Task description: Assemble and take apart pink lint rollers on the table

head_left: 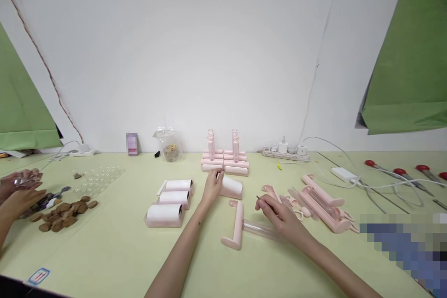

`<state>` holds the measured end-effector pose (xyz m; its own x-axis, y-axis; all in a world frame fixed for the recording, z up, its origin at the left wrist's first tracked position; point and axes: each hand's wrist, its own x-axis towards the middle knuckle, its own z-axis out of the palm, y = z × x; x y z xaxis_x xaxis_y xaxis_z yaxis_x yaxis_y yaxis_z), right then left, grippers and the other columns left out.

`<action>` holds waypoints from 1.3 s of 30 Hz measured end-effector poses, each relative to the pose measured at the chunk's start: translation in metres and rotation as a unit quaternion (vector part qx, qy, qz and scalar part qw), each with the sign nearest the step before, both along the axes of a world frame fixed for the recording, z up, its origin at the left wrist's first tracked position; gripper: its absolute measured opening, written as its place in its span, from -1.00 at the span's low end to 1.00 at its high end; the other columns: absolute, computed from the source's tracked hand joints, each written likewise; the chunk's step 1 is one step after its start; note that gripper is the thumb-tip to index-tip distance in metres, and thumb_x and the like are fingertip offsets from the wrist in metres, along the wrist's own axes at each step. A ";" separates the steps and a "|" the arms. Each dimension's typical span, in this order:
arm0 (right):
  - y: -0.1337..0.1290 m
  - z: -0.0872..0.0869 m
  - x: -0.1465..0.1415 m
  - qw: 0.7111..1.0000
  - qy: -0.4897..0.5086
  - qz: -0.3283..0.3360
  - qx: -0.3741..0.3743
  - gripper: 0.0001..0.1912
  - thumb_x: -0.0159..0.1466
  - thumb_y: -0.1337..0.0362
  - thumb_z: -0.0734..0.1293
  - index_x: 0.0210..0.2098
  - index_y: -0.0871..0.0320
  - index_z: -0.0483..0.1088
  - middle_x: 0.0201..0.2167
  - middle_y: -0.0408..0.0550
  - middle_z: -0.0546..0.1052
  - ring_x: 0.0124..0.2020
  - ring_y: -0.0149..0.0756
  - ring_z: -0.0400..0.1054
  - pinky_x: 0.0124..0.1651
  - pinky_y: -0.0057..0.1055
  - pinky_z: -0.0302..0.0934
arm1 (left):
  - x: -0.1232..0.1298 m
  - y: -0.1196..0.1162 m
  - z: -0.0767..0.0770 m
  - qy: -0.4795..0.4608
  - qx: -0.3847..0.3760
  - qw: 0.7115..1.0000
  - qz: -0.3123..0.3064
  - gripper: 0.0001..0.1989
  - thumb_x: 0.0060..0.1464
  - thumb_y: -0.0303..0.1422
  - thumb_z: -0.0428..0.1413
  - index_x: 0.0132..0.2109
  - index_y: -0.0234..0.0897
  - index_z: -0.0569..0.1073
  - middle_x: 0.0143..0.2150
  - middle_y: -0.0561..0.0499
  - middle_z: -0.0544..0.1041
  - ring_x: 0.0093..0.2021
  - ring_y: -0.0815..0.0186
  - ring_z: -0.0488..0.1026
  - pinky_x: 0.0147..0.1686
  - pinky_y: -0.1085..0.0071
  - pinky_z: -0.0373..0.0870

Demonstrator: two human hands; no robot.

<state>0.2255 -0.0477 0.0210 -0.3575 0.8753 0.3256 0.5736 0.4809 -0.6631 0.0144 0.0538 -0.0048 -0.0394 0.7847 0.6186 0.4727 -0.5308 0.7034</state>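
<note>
My left hand [211, 188] is closed at the near-left end of a white adhesive lint roll [232, 187], which lies on its side. Close to me lies a pink lint roller frame [238, 224] with a clear handle [260, 229] pointing right. Above that handle, my right hand [277, 214] is pinched; a small dark tip shows at its fingertips, too little to name. Several white lint rolls in pinkish covers [165, 214] lie left of my left arm. Pink roller frames and loose pink parts [323, 205] are heaped to the right.
Lint rollers [224, 163] stand stacked by the wall, some handles upright. A power strip [285, 153], white adapter [344, 174] and cables run along the right. Red-handled tools [400, 172] lie far right. At left, another person's hands [21, 195] work beside brown stones [66, 214].
</note>
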 end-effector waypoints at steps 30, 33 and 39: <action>-0.012 -0.007 -0.003 0.962 -0.265 0.046 0.057 -0.73 0.12 0.05 0.21 -0.22 0.00 0.24 -0.25 -0.18 0.39 -0.45 -0.29 0.32 -0.49 -0.42 0.02 | -0.027 -0.021 -0.003 0.233 -0.035 0.971 0.038 -0.69 0.00 -0.25 0.03 -0.08 -0.22 0.35 -0.07 -0.08 0.37 -0.01 0.11 0.20 0.05 0.09 0.03; -0.010 -0.013 -0.001 0.958 -0.276 0.048 0.063 -0.75 0.14 0.13 0.20 -0.19 -0.01 0.23 -0.27 -0.18 0.41 -0.44 -0.27 0.34 -0.50 -0.42 0.00 | -0.037 -0.018 -0.001 0.208 -0.048 0.975 0.064 -0.57 0.01 -0.32 0.00 0.05 -0.34 0.21 0.10 -0.20 0.21 0.13 0.04 0.04 0.10 0.00 -0.12; -0.008 -0.012 -0.001 0.942 -0.308 0.036 0.128 -0.79 0.24 0.18 0.08 -0.25 0.05 0.29 -0.36 -0.13 0.46 -0.51 -0.28 0.35 -0.42 -0.35 0.05 | -0.003 -0.042 0.013 0.133 -0.122 0.984 0.009 -0.66 0.07 -0.21 -0.10 -0.08 -0.32 0.29 -0.03 -0.22 0.35 0.03 0.06 0.24 0.00 0.06 0.13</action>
<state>0.2245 -0.0558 0.0091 -0.6024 0.7628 0.2348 0.7718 0.6317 -0.0720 0.0110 0.0114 0.0079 0.0838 0.9119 0.4017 0.6647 -0.3515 0.6592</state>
